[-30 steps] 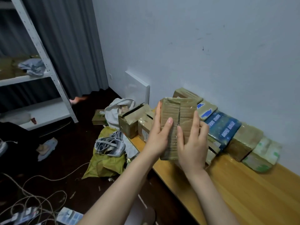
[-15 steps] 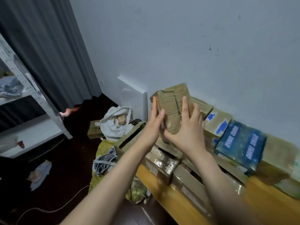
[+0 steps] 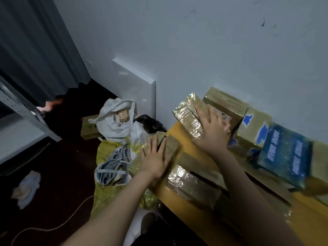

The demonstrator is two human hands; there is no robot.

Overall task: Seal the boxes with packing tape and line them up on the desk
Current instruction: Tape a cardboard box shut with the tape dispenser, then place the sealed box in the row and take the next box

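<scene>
The taped box (image 3: 189, 115) leaned at the desk's (image 3: 179, 128) far-left end, bare wood showing toward seven o'clock and the box row (image 3: 252, 132) crowding three o'clock. The right hand (image 3: 212, 128) pressed flat on it, fingers spread. The left hand (image 3: 157, 157) lay open-palmed on an open carton (image 3: 173, 150) at the desk edge.

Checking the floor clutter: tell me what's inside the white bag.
A small taped box shows in the white bag's opening. Anything deeper is hidden by the bag's folds.
</scene>
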